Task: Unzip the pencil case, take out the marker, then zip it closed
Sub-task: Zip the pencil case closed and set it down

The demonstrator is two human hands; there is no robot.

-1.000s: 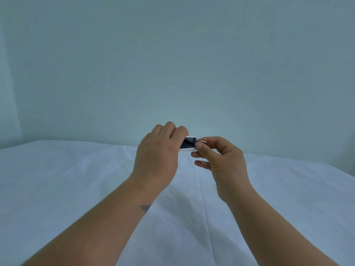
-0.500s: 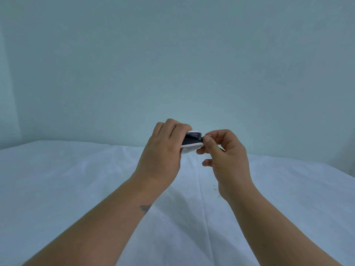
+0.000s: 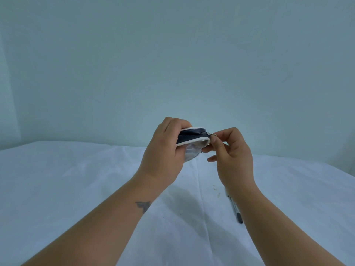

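white cloth [image 3: 76, 179] under held pencil case [image 3: 192, 138]

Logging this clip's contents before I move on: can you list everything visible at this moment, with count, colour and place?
pencil case: 1, dark navy with white edging, held up above the table at centre.
zipper pull: 1, silver metal, at the case's right end.
marker: 1, dark body with a lighter far part, lying on the cloth near the right forearm, partly hidden by it.
tablecloth: 1, white, creased, covering the table; a few small dark specks near the marker.
wall: pale blue-green, behind the table.
left hand: 1, grip wrapped round the case's left part; small dark tattoo on the forearm.
right hand: 1, thumb and forefinger pinching the zipper pull.
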